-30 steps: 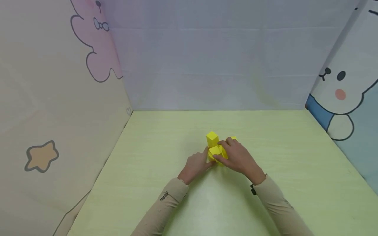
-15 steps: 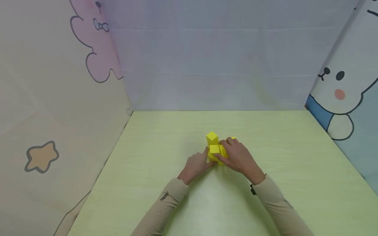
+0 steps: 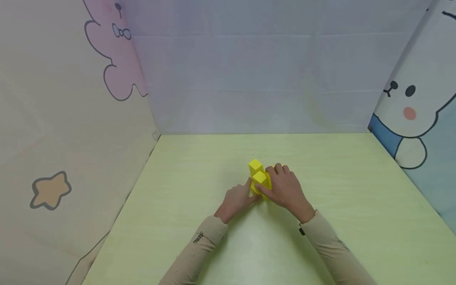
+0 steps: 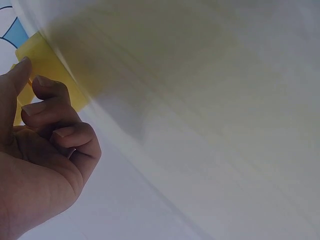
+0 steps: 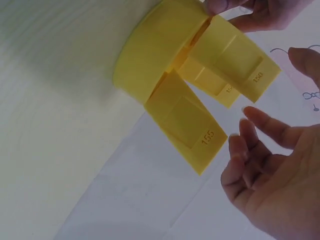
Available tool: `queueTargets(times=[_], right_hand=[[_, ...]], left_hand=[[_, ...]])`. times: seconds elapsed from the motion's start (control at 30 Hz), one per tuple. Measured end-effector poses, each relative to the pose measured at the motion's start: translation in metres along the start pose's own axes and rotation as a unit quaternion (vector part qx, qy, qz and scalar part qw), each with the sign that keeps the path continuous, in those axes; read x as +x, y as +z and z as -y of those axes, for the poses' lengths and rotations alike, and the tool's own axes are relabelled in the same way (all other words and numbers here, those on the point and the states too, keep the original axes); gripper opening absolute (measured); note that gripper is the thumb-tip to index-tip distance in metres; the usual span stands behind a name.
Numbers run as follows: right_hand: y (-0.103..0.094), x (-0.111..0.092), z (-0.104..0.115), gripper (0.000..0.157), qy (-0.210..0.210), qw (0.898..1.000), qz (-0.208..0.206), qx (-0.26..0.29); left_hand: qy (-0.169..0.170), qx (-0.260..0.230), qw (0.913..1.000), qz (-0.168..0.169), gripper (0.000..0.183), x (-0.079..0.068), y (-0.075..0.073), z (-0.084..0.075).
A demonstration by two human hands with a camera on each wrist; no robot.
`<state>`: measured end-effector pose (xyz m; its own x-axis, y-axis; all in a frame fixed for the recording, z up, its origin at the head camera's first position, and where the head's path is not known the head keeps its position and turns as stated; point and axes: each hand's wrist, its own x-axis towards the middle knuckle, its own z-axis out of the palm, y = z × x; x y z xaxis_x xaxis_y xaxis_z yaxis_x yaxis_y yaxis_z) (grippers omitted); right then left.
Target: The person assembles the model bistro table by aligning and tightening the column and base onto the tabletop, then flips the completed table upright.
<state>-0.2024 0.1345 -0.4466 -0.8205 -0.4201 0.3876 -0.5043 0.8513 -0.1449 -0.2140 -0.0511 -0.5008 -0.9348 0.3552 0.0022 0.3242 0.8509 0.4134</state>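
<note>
A round yellow base [image 5: 155,47] stands on the table with several yellow rectangular blocks upright in it. One block marked 155 [image 5: 185,120] leans outward in the right wrist view, apart from a block marked 150 [image 5: 235,57]. From the head, the near block [image 3: 261,178] stands in front of a far block [image 3: 255,166]. My left hand [image 3: 236,200] holds the base at its left side between thumb and forefinger, its other fingers curled in the left wrist view. Around the near block, my right hand [image 3: 286,190] hovers with loosely bent fingers, a gap showing between fingertips and blocks.
The pale green table [image 3: 171,190] extends on all sides of the base. Pale cloth [image 3: 231,79] hangs behind it, and printed side walls with a star [image 3: 51,190] and a cartoon animal [image 3: 409,99] stand left and right.
The near block has turned from a tilted pose, through facing me squarely, to corner-first and upright. My right hand's fingers have drawn slightly back from it. The left hand has stayed in place.
</note>
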Motion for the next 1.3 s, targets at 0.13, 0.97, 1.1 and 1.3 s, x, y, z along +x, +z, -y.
queueTargets(times=[0.13,0.97,1.1,1.3], right_hand=[[0.001,0.000,-0.007,0.049,-0.053,0.998,0.008,0.038],[-0.007,-0.002,-0.011,0.064,0.034,0.997,0.012,-0.070],[-0.010,-0.005,-0.013,0.054,0.032,0.998,0.037,-0.033],[-0.013,-0.009,-0.016,0.049,0.021,0.999,0.040,-0.018]], left_hand=[[0.003,0.005,1.0000,-0.003,0.061,0.000,0.000,0.000],[0.002,0.012,0.9999,0.000,0.077,-0.002,-0.001,-0.002],[-0.006,0.003,0.9999,0.011,0.080,-0.001,0.000,-0.002],[-0.004,0.011,0.9999,0.006,0.079,-0.001,0.000,-0.003]])
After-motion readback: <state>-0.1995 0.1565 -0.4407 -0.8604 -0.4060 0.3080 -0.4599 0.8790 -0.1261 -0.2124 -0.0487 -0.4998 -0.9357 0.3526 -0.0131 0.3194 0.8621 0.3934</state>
